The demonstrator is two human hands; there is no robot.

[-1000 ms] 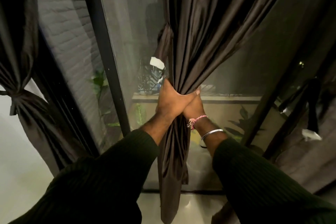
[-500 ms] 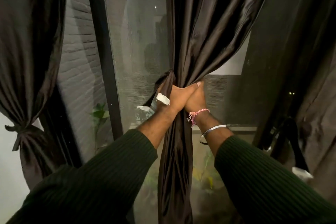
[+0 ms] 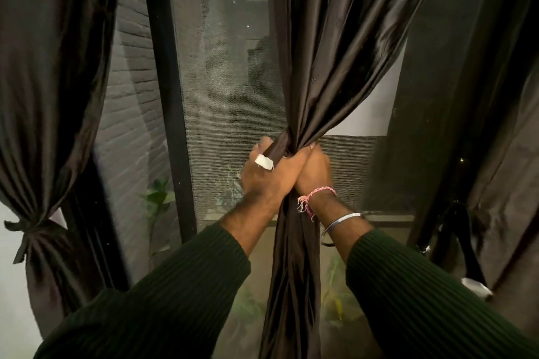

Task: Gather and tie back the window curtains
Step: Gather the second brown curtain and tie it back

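A dark brown satin curtain (image 3: 326, 61) hangs in the middle of the window, bunched into a narrow column at waist height. My left hand (image 3: 268, 178) grips the bunch from the left, and a dark tie strap (image 3: 275, 148) with a white tag lies over its fingers. My right hand (image 3: 316, 167) grips the same bunch from the right, its fingers curled round the folds and its thumb side against my left hand. Below both hands the gathered cloth (image 3: 291, 285) falls straight down.
A second dark curtain (image 3: 49, 96) on the left is tied at its waist with a knot (image 3: 27, 230). A black window frame bar (image 3: 167, 96) and mesh screen stand behind. Another dark curtain (image 3: 495, 125) with a hanging strap (image 3: 466, 248) fills the right.
The view tilted upward, so my hands sit lower in frame. The tie strap with its white tag came down from beside the curtain onto my left hand. Both hands kept their hold on the bunch.
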